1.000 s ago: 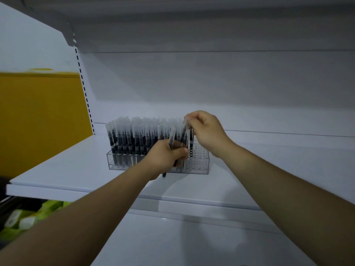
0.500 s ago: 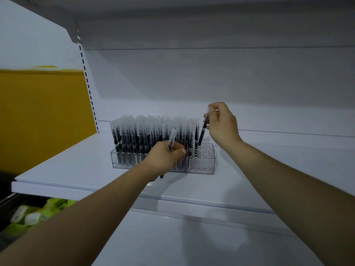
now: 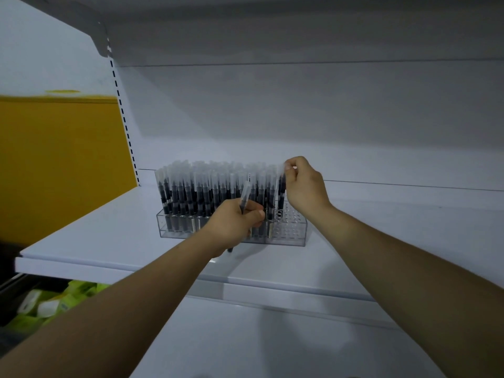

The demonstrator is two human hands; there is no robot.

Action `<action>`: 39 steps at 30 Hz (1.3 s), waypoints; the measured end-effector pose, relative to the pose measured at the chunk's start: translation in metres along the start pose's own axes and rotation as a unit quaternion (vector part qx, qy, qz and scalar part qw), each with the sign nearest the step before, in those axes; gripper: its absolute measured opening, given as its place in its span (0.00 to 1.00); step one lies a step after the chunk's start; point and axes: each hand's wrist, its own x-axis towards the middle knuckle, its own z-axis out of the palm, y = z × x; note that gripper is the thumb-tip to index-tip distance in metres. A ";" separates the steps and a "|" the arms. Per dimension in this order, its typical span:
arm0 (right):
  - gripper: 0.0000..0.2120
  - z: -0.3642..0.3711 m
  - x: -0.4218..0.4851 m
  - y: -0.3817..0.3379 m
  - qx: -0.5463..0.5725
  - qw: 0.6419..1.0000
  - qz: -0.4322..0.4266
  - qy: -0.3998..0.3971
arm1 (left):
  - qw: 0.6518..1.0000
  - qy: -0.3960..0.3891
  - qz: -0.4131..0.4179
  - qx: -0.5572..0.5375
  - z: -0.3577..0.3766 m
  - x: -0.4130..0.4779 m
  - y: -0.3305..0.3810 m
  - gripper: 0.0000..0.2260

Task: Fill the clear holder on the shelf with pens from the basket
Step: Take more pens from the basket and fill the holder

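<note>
- Nearest you, both bare forearms reach up and away over a lower white shelf point(image 3: 272, 345), which lies in shadow.
- Down at the near left, below the shelf edge, sit blurred yellow-green packages point(image 3: 54, 301); whatever is printed on them is too soft to read.
- Your left hand point(image 3: 234, 222) is clenched around a spare pen point(image 3: 244, 196), its frosted cap sticking up and tilted right, its dark tip poking out below your fist, in front of the holder's near wall.
- The white shelf point(image 3: 95, 241) carries the clear holder point(image 3: 297, 236), which stands just beyond your left hand, toward the shelf's left half.
- The standing pens point(image 3: 207, 186), dark barrels with frosted caps, fill the holder from its left end across most of its width; only the right end shows bare holes. No brand or writing is legible on them.
- Your right hand point(image 3: 305, 186) pinches the cap of one upright pen point(image 3: 281, 192) at the right edge of the filled rows, its lower end at the holes.
- Farther off, a plain white back panel point(image 3: 300, 118) rises behind; a slotted upright point(image 3: 124, 124) runs down at the left, with a yellow wall point(image 3: 54, 159) beyond it.
</note>
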 end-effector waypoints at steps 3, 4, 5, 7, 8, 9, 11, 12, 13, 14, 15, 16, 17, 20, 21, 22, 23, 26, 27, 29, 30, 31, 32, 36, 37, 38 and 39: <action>0.10 0.001 0.002 -0.003 -0.018 1.000 0.017 -0.006 | 1.000 0.000 0.002 0.000 0.000 0.000 0.001 0.04; 0.10 0.001 0.003 -0.004 -0.027 0.999 0.021 -0.009 | 1.000 0.000 0.002 0.001 0.001 0.000 0.002 0.04; 0.11 0.000 0.004 -0.005 -0.036 0.999 0.025 -0.013 | 1.000 0.000 0.001 0.002 0.001 0.000 0.002 0.04; 0.11 -0.001 0.005 -0.006 -0.051 0.998 0.030 -0.019 | 1.000 -0.001 -0.001 0.000 0.002 0.000 0.003 0.03; 0.11 -0.001 0.006 -0.007 -0.058 0.998 0.032 -0.021 | 1.000 -0.003 -0.002 -0.002 0.003 0.000 0.003 0.02; 0.11 -0.002 0.006 -0.008 -0.065 0.997 0.033 -0.025 | 1.000 -0.005 -0.002 -0.004 0.003 -0.001 0.004 0.02; 0.10 -0.002 0.006 -0.008 -0.094 0.994 0.032 -0.039 | 1.000 -0.007 -0.001 -0.008 0.003 -0.003 0.006 0.02; 0.09 -0.001 0.005 -0.008 -0.113 0.992 0.030 -0.050 | 1.000 -0.007 0.000 -0.007 0.003 -0.003 0.006 0.02; 0.09 -0.001 0.005 -0.007 -0.129 0.989 0.032 -0.062 | 1.000 -0.005 0.001 -0.005 0.003 -0.004 0.007 0.02; 0.09 0.000 0.003 -0.005 -0.138 0.987 0.037 -0.073 | 1.000 -0.004 0.002 -0.003 0.003 -0.005 0.007 0.02; 0.10 0.000 0.002 -0.005 -0.144 0.985 0.043 -0.080 | 1.000 -0.001 0.003 0.000 0.002 -0.005 0.008 0.02; 0.11 0.000 0.001 -0.005 -0.144 0.985 0.045 -0.081 | 1.000 0.001 0.003 0.003 0.001 -0.006 0.008 0.02; 0.13 -0.001 -0.001 -0.006 -0.136 0.987 0.041 -0.073 | 1.000 0.003 0.003 0.008 0.000 -0.007 0.009 0.02; 0.14 -0.011 -0.009 -0.020 -0.052 0.998 -0.023 -0.009 | 1.000 0.003 0.004 0.011 -0.001 -0.008 0.012 0.02; 0.14 -0.014 -0.013 -0.027 -0.020 0.999 -0.048 -0.008 | 1.000 0.002 0.005 0.008 -0.001 -0.008 0.014 0.02; 0.15 -0.016 -0.017 -0.032 0.001 0.998 -0.067 -0.022 | 1.000 0.000 0.006 0.006 0.000 -0.009 0.015 0.02; 0.16 -0.019 -0.022 -0.037 0.013 0.996 -0.078 -0.047 | 1.000 -0.001 0.008 0.006 0.001 -0.009 0.018 0.03; 0.08 -0.022 -0.033 -0.046 0.038 0.987 -0.075 -0.136 | 1.000 -0.010 0.018 0.013 0.005 -0.007 0.021 0.10; 0.07 -0.023 -0.035 -0.048 0.045 0.985 -0.072 -0.147 | 1.000 -0.012 0.019 0.012 0.006 -0.008 0.022 0.11; 0.08 -0.022 -0.037 -0.050 0.060 0.985 -0.063 -0.148 | 1.000 -0.016 0.021 0.012 0.008 -0.008 0.022 0.11; 0.08 -0.022 -0.037 -0.050 0.061 0.986 -0.057 -0.143 | 0.999 -0.021 0.024 0.019 0.009 -0.009 0.022 0.10; 0.08 -0.022 -0.038 -0.051 0.057 0.988 -0.052 -0.134 | 0.999 -0.025 0.029 0.035 0.009 -0.010 0.023 0.09; 0.08 -0.022 -0.038 -0.052 0.054 0.991 -0.043 -0.118 | 0.997 -0.031 0.036 0.055 0.009 -0.010 0.023 0.09; 0.08 -0.033 -0.028 -0.049 0.089 0.996 -0.007 -0.016 | 0.991 -0.047 0.006 0.129 0.004 -0.017 0.007 0.27; 0.08 -0.037 -0.025 -0.046 0.099 0.995 0.003 0.001 | 0.984 -0.045 0.008 0.173 0.003 -0.021 -0.001 0.28; 0.08 -0.040 -0.022 -0.043 0.105 0.994 0.010 0.014 | 0.972 -0.038 0.012 0.230 0.001 -0.027 -0.010 0.27; 0.08 -0.042 -0.020 -0.040 0.107 0.994 0.013 0.023 | 0.957 -0.030 0.012 0.289 -0.001 -0.033 -0.020 0.26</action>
